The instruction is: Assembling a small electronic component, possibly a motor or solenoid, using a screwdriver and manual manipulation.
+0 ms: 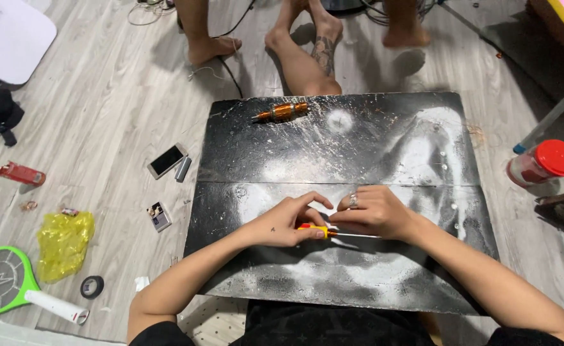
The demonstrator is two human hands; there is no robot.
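Here, low on a black, white-smeared table, two hands close together near the middle of the frame, fingertips almost meeting. Left hand curled shut around the yellow-and-red handle of a small screwdriver, thumb and fingers pinching it against the tabletop. Right hand, ring on one finger, folded over the metal shaft of the same tool, fingers bent down onto it; whether actually gripping or only pressing, cannot tell. Screwdriver lying roughly level, handle toward 9 o'clock, thin shaft running out toward 3 o'clock under the right hand. At 12 o'clock, near the far edge of the table, a copper-wound coil lying on its side, well apart from the hands. Beyond that edge, bare feet of other people on the grey wooden floor. At 9 o'clock on the floor, a phone face up, just beside the table's left edge. Toward 8 o'clock, a crumpled yellow plastic bag, a roll of dark tape and a green electric fly swatter. At 3 o'clock, a red-lidded jar on the floor.
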